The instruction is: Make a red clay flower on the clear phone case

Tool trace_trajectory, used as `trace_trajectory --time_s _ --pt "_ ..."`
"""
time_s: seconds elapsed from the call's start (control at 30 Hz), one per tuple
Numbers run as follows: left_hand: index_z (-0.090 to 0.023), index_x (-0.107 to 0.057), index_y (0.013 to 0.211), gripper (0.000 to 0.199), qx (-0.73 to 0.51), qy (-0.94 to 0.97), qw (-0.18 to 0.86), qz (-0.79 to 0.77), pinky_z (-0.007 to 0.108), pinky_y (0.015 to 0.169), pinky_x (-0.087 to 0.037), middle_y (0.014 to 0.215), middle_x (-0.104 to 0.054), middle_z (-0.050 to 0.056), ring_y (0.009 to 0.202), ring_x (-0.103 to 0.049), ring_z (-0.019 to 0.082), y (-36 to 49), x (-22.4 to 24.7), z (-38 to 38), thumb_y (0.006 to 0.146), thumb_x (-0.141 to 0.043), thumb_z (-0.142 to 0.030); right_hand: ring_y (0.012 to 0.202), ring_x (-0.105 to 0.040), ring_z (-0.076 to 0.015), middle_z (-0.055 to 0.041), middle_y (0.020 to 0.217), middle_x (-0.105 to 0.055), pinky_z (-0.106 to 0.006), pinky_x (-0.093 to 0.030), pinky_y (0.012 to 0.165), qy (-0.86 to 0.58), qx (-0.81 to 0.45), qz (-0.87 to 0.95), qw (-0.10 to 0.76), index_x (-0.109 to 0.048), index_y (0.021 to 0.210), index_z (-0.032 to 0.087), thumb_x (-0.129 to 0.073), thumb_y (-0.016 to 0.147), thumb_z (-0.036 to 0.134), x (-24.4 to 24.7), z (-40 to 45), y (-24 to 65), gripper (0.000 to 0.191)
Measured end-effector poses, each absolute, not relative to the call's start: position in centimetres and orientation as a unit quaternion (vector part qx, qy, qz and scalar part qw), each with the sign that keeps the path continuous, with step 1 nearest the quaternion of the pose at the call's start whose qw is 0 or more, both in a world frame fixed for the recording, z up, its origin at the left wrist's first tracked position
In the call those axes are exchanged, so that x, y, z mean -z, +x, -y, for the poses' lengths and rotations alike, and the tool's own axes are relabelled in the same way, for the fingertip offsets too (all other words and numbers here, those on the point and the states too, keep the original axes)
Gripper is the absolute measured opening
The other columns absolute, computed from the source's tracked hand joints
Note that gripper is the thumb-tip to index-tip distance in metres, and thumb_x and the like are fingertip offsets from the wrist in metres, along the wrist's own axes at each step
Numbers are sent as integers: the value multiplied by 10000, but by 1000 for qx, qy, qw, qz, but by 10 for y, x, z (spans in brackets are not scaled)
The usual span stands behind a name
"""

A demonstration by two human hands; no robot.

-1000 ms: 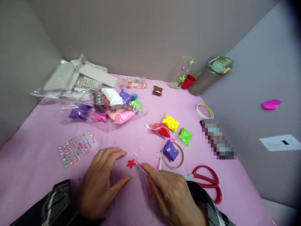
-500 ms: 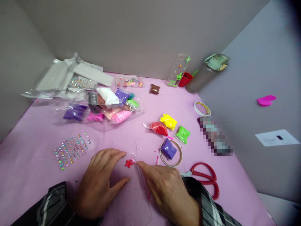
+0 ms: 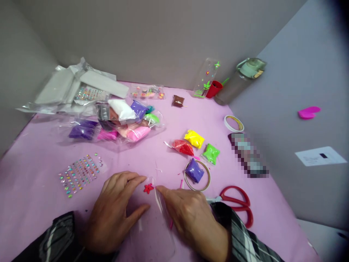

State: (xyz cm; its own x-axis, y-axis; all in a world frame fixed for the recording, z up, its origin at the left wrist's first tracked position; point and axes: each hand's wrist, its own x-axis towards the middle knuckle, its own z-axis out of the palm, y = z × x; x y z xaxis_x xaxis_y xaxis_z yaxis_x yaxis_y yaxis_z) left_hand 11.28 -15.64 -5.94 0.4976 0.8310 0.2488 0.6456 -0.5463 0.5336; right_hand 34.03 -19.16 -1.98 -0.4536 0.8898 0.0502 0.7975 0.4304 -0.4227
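Single head view (worn), looking forward-down, close over pink table.

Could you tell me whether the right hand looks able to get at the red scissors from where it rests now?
Probably yes: the red scissors lie just right of the right hand on bare pink table, with nothing between.

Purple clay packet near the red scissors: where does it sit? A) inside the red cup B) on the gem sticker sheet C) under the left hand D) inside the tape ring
D: the purple clay packet lies within the flat tape ring, left of the red-handled scissors.
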Motion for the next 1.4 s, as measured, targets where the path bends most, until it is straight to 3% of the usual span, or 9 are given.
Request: trace_trajectory --time_s 0.4,0.83,1.13,1.4 --pt "-238 -544 1312 468 -237 850 196 -429 518 924 -485 1202 -623 92 1113 -554 332 111 60 157 918 -670 -454 522 -564 -173 21 663 -655 -337 -307 476 -481 -61 866 119 -639 1071 115 -650 858 14 12 187 328 236" --pt "-246 -539 1308 471 -235 850 197 -428 523 923 -491 1195 -638 86 1108 -567 334 112 59 154 908 -683 -448 534 -567 -155 12 695 -664 -319 -331 489 -461 -38 878 124 -592 1191 52 -617 865 1 14 191 333 332" --pt "-246 -556 1293 450 -238 850 193 -429 515 918 -485 1185 -645 84 1102 -566 330 111 59 155 920 -667 -471 551 -586 -169 11 703 -670 -329 -332 487 -472 -46 875 102 -596 1163 66 -664 853 12 14 188 331 322" --pt "-258 -591 1277 462 -241 842 198 -440 492 928 -497 1181 -665 80 1107 -589 330 111 59 155 886 -700 -479 561 -586 -155 1 704 -667 -310 -334 507 -488 -44 863 126 -576 1179 68 -573 910 16 21 191 332 274"
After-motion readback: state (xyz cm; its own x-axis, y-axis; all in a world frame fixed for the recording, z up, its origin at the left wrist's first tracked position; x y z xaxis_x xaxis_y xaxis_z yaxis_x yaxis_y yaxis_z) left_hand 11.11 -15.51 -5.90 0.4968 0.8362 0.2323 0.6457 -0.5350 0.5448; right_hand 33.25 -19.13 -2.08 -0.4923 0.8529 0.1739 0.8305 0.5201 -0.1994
